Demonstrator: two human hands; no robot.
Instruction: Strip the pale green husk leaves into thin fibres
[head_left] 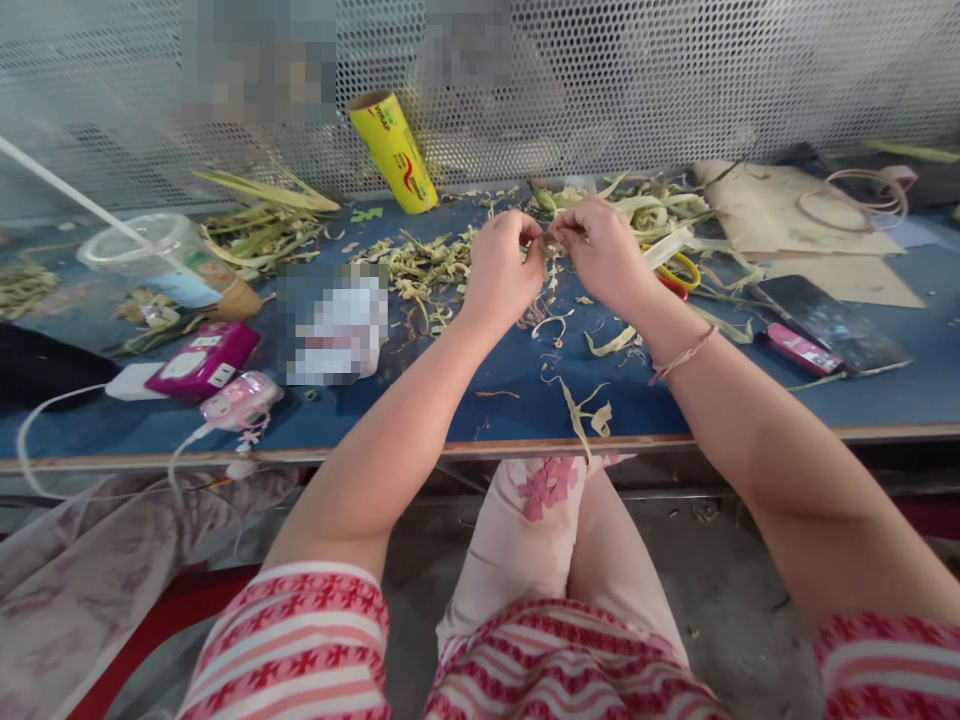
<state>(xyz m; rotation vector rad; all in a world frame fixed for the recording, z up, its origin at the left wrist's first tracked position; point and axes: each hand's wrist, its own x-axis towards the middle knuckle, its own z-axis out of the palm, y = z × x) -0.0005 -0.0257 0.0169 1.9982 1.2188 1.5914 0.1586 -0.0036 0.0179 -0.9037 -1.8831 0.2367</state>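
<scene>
Both hands were raised over the blue tabletop with a wooden edge [427, 425], thumbs and forefingers nearly meeting. Left hand [504, 265]: fingers curled, thumb and forefinger pinched together. Right hand [604, 250]: same pinch, just beside the left, a thin pinkish cord bracelet [684, 355] on its wrist. Between the two sets of fingertips, a small brownish scrap [553, 241], clamped by both; too small to tell just what it was.

Loose heap of pale green, dried plant shreds [424, 268] lay just left of the hands; a bundle of longer pale green leaf strips [652, 208] lay beyond the right hand. Partly under the strips, near the right wrist, a pair of yellow and red loop handles [681, 272]. One curled pale strip [579, 415] hung over the table's front edge.

Farther back, a yellow printed cardboard tube [394, 152] stood tilted by the grey perforated metal screen [630, 95]. Left side: clear plastic cup with a white straw [161, 265], tilted; magenta box-shaped charger [202, 360] near it. Right side: dark flat phone-like slab [847, 320], a pink oblong item [802, 350] against it; brown paper sheets [787, 215] behind.
</scene>
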